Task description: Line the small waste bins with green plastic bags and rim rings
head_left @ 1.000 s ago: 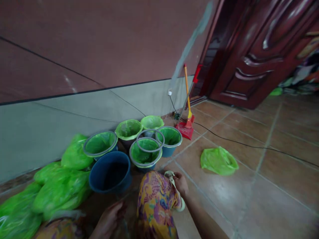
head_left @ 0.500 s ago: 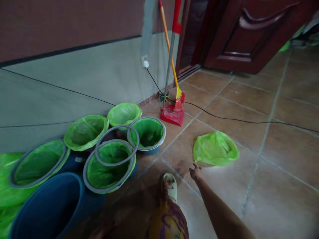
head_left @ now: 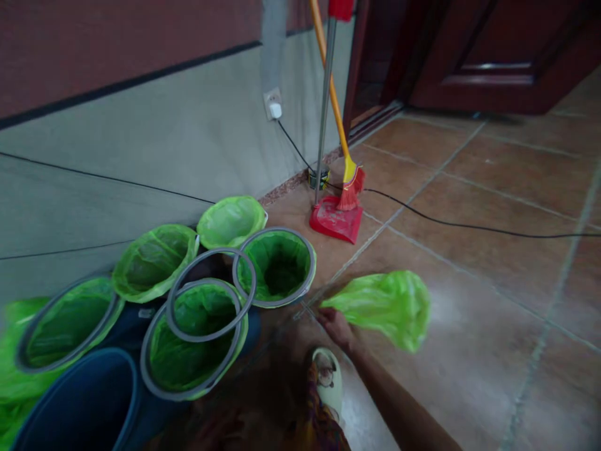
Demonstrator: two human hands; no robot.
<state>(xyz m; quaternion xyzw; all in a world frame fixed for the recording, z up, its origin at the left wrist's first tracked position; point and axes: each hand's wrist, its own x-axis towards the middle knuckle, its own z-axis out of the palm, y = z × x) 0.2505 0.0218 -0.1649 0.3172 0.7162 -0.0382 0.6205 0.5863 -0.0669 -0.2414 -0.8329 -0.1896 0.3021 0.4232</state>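
Observation:
My right hand (head_left: pixel 337 329) is closed on one end of a bright green plastic bag (head_left: pixel 392 307), whose loose body trails to the right just over the tiles. At the dark bottom edge my left hand (head_left: pixel 220 431) shows only faintly, its fingers too dim to read. Left of my right hand stand several bins lined with green bags. A loose grey ring (head_left: pixel 252 294) rests across the tops of a front lined bin (head_left: pixel 146 369) and the lined bin (head_left: pixel 313 266) behind it. An unlined blue bin (head_left: pixel 133 401) is at the lower left.
A red dustpan (head_left: pixel 335 219) and a broom (head_left: pixel 350 181) lean by the wall, near a small tin (head_left: pixel 319 178). A black cord (head_left: pixel 451 222) runs across the floor from a socket (head_left: pixel 273 105). A dark red door (head_left: pixel 498 56) stands at the back right. My slippered foot (head_left: pixel 328 382) is below.
My right hand has taken hold of the green bag and moved left with it, stretching it off its former spot. The view has shifted slightly.

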